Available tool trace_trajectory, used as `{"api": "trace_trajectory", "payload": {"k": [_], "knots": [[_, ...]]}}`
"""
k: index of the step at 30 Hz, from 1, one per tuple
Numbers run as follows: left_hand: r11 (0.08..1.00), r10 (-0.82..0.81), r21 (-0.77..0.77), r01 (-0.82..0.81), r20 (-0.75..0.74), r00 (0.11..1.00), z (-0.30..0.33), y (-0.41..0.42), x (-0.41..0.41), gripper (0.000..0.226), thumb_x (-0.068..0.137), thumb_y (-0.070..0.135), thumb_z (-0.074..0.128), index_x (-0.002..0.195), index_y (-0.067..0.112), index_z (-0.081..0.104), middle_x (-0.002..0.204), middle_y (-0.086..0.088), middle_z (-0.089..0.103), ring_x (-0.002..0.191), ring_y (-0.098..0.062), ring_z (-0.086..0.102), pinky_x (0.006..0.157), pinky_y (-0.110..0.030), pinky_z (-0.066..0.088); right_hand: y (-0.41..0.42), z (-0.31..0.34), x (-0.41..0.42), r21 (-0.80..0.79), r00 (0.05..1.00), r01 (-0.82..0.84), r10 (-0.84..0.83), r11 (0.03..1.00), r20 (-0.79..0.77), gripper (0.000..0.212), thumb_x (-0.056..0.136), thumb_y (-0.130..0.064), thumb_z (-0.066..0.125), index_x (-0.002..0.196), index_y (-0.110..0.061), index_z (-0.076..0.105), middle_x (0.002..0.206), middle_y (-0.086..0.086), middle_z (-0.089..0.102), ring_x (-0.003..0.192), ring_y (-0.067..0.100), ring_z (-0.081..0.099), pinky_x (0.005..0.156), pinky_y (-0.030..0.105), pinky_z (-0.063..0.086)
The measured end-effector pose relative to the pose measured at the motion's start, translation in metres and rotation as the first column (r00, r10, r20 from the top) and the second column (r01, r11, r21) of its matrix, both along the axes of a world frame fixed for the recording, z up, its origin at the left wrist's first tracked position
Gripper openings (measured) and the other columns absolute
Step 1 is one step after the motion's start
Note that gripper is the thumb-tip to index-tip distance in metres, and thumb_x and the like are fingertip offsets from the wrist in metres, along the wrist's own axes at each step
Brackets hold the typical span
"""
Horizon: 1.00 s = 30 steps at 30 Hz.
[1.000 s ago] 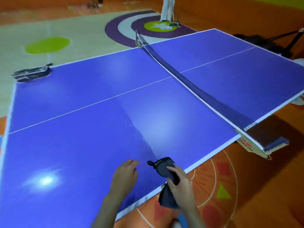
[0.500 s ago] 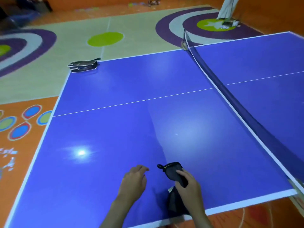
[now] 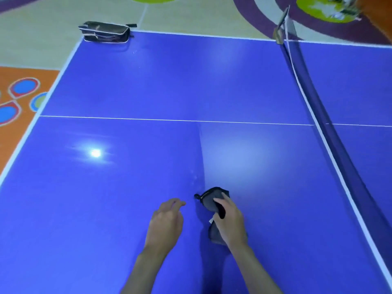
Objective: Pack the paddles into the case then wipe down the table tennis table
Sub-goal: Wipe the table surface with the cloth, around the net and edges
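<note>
Your right hand (image 3: 228, 221) grip curls round dark cloth (image 3: 213, 201) on table (image 3: 148, 85); left hand (image 3: 165, 222) loose, empty. Case (image 3: 105, 31) looks packed, at far corner; wiping underway.

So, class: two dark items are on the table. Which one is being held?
The dark cloth near the table's front edge: the right hand grips it. The paddle case lies untouched at the far left corner.

No readable text, brand, number or sign anywhere in the frame. Small white tag on the dark cloth (image 3: 214, 201), lower centre, too small to read. Case (image 3: 105, 31) at upper left shows no legible label. Floor markings are plain coloured shapes, no lettering.
</note>
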<state>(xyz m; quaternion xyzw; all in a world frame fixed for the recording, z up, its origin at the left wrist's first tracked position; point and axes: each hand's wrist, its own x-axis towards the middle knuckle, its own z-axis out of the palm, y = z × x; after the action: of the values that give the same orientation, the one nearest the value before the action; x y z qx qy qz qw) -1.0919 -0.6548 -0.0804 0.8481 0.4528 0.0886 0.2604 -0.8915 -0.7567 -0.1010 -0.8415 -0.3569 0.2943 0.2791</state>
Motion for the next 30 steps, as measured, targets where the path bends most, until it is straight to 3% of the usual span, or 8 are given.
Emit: {"api": "trace_trajectory", "payload": {"k": [2, 4, 6, 17, 19, 21, 24, 30], "knots": [[0.997, 0.071, -0.019, -0.071, 0.001, 0.997, -0.009, 0.007, 0.006, 0.042, 0.089, 0.001, 0.067, 0.126, 0.021, 0.068, 0.129, 0.005, 0.065, 0.116, -0.022, 0.063, 0.089, -0.045, 0.056, 0.016, -0.02, -0.003, -0.035, 0.99, -0.095, 0.098, 0.995, 0.101, 0.06, 0.095, -0.007, 0.06, 0.151, -0.029, 0.053, 0.167, -0.018, 0.025, 0.13, -0.007, 0.052, 0.101, 0.012, 0.04], [0.989, 0.144, -0.049, -0.142, 0.04, 0.989, -0.015, 0.012, 0.016, 0.045, 0.094, 0.002, 0.061, 0.133, 0.022, 0.064, 0.135, 0.006, 0.062, 0.123, -0.019, 0.059, 0.096, -0.041, 0.053, 0.03, -0.047, -0.004, -0.108, 0.908, -0.22, 0.244, 0.969, 0.342, 0.067, 0.095, -0.021, 0.062, 0.159, -0.03, 0.042, 0.172, -0.004, 0.022, 0.157, 0.022, 0.028, 0.123, 0.046, 0.034], [0.978, 0.203, -0.072, -0.196, 0.092, 0.975, -0.018, 0.018, 0.028, 0.047, 0.098, 0.003, 0.056, 0.14, 0.024, 0.059, 0.141, 0.009, 0.058, 0.129, -0.012, 0.053, 0.103, -0.037, 0.049, 0.046, -0.065, 0.002, -0.149, 0.849, -0.226, 0.27, 0.963, 0.453, 0.07, 0.094, -0.037, 0.055, 0.162, -0.035, 0.036, 0.173, 0.004, 0.024, 0.16, 0.029, 0.019, 0.126, 0.059, 0.023], [0.928, 0.371, -0.058, -0.368, 0.225, 0.901, -0.037, 0.053, 0.099, 0.053, 0.101, 0.004, 0.052, 0.147, 0.03, 0.051, 0.146, 0.016, 0.05, 0.137, -0.005, 0.046, 0.105, -0.042, 0.049, 0.238, -0.094, 0.108, -0.02, 0.68, -0.247, 0.188, 0.969, 0.709, 0.055, 0.104, -0.048, 0.046, 0.155, -0.03, 0.049, 0.171, 0.006, 0.03, 0.161, 0.032, 0.017, 0.128, 0.059, 0.012], [0.934, 0.354, -0.037, -0.356, 0.252, 0.901, -0.038, 0.055, 0.105, 0.053, 0.101, 0.004, 0.049, 0.148, 0.028, 0.05, 0.146, 0.017, 0.05, 0.137, -0.005, 0.047, 0.105, -0.041, 0.05, 0.263, -0.095, 0.121, 0.081, 0.671, -0.245, 0.108, 0.966, 0.734, 0.044, 0.106, -0.044, 0.05, 0.145, -0.027, 0.061, 0.165, 0.005, 0.041, 0.156, 0.031, 0.03, 0.125, 0.055, 0.023], [0.939, 0.335, -0.014, -0.343, 0.252, 0.908, -0.04, 0.054, 0.106, 0.054, 0.098, 0.007, 0.05, 0.147, 0.029, 0.051, 0.145, 0.015, 0.051, 0.135, -0.007, 0.05, 0.102, -0.04, 0.05, 0.28, -0.098, 0.13, 0.194, 0.663, -0.249, 0.021, 0.949, 0.748, 0.035, 0.105, -0.039, 0.055, 0.132, -0.023, 0.07, 0.152, 0.003, 0.055, 0.143, 0.031, 0.047, 0.11, 0.049, 0.04], [0.947, 0.315, -0.011, -0.322, 0.24, 0.918, -0.043, 0.052, 0.105, 0.056, 0.097, 0.008, 0.051, 0.147, 0.032, 0.05, 0.144, 0.014, 0.052, 0.132, -0.008, 0.051, 0.102, -0.037, 0.047, 0.295, -0.1, 0.136, 0.282, 0.681, -0.296, -0.005, 0.913, 0.732, 0.03, 0.105, -0.032, 0.059, 0.126, -0.016, 0.073, 0.14, 0.003, 0.064, 0.122, 0.029, 0.059, 0.093, 0.043, 0.048], [0.945, 0.321, -0.018, -0.328, 0.26, 0.911, -0.015, 0.049, 0.094, 0.06, 0.099, 0.009, 0.051, 0.152, 0.035, 0.04, 0.145, 0.02, 0.048, 0.133, -0.003, 0.048, 0.104, -0.03, 0.043, 0.292, -0.101, 0.129, 0.135, 0.689, -0.317, 0.13, 0.939, 0.714, 0.039, 0.107, -0.029, 0.053, 0.14, -0.011, 0.062, 0.158, 0.016, 0.048, 0.132, 0.038, 0.057, 0.108, 0.047, 0.05]]}}
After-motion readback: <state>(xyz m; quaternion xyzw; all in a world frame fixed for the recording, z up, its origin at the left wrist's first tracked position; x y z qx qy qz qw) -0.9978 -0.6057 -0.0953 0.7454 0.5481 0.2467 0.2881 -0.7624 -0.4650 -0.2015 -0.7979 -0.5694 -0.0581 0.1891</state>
